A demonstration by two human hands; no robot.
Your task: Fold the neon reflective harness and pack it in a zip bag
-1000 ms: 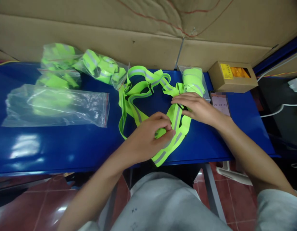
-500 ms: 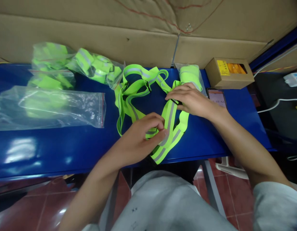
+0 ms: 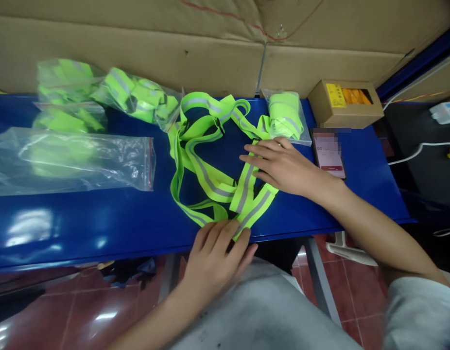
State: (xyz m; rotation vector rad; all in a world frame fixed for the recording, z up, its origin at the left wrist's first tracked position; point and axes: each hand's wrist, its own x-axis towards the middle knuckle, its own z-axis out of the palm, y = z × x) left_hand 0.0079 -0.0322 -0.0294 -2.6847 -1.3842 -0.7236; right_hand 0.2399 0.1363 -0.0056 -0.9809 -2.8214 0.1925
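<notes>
A reflective strap harness, neon yellow-green with a grey stripe and black buckles, lies in loose loops on the blue table. My right hand rests palm down over its right-hand bands, fingers spread. At the table's front edge, my left hand touches the near end of the straps with its fingers apart and slightly bent. Both palms are hidden from above. Just beyond my right hand is a clear bag holding a folded yellow-green strap.
Several clear bags with yellow-green straps lie at the back left, and a long zip bag is in front of them. A phone and a cardboard box are on the right. Cardboard lines the back of the blue table.
My left hand has moved from the middle of the straps down to the table edge, and its fingers have opened. My right hand has flattened and spread, moving slightly nearer. The bands lie flatter.
</notes>
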